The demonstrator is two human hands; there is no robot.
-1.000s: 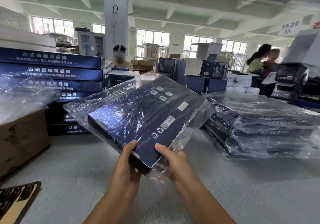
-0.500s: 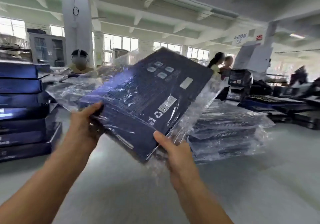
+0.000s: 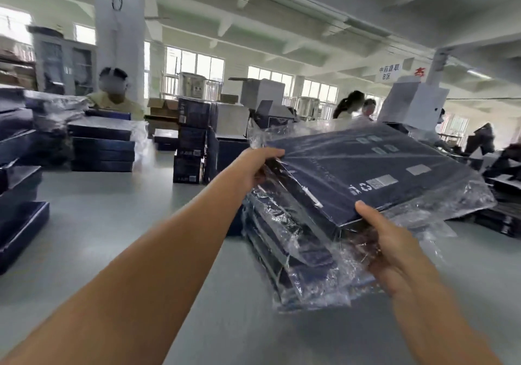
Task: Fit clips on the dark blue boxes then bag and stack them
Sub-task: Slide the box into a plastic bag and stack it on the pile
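Bagged dark blue box point(image 3: 375, 173) over bagged stack point(image 3: 296, 240); left grip point(image 3: 260, 164) clamped at 9 o'clock edge, right grip point(image 3: 394, 240) at 6 o'clock corner.

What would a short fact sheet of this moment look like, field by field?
held item: bagged dark blue box, tilted
left hand: grips the box's far left edge
right hand: holds the near corner, thumb on top
below it: stack of bagged boxes on the grey table
placement: not yet set down flat
background: unbagged blue boxes stacked at left
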